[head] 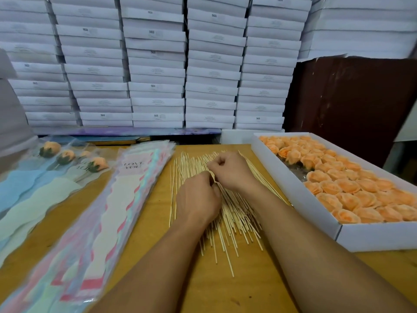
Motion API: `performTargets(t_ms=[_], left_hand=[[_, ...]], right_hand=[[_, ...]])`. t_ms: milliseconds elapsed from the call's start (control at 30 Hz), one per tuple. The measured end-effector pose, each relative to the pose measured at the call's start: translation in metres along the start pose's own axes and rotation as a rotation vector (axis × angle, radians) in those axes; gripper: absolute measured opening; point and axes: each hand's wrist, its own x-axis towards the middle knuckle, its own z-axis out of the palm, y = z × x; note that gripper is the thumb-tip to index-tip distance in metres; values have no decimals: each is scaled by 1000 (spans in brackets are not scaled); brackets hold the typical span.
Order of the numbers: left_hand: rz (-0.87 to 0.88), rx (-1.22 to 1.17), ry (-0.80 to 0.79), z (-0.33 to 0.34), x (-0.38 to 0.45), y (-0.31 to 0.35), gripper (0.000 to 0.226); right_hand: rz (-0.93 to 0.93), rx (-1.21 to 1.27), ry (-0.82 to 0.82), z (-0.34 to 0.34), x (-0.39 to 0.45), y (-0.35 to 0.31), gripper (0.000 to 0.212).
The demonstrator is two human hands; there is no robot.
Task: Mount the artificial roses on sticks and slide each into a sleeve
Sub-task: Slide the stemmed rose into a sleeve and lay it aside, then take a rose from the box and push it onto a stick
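Boxes (158,64), white and flat, stand in tall stacks along the whole back wall, behind the wooden table (259,290). On the right side of the table lies a long white tray (300,195), open on top and filled with rows of orange artificial roses (352,188). On the left side lies a thick pile of empty sleeves (108,211), pastel coloured, the top one printed with "LOVE YOU". Further left, near the table's edge, are some finished roses in sleeves (74,159), each already on a stick with green leaves under the head.

Between the sleeves and the tray is a loose heap of thin wooden sticks (234,218), spread like a fan on the table. Both bare forearms of the person reach over this heap. The left hand (198,197) is curled into a loose fist and rests on the sticks, knuckles up. The right hand (230,170) is just beyond it, touching it, also closed, with the fingers pinched together. It seems to grip something thin between them, but I cannot tell what is inside either hand.
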Motion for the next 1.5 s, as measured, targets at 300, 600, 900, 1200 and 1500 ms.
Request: performTargets(t_ms=[300,600,900,1200,1500], left_hand=[[19,-25,-10,-5,-2,5,14],[3,-22,-7,-2,-1,6,12],[-6,-20,-18,-1,-2,6,11],[-10,-8,-21,-2,-1,5,12],[-12,-5,-39,-2,-1,6,13]], right_hand=[[155,-673,108,-87,39,19,12],[474,-1084,-277,-161,38,60,45],[558,-1111,-481,-169,28,62,57],[516,-1156,-493,-169,23,58,33],[561,-1029,-458,-179,29,60,18]])
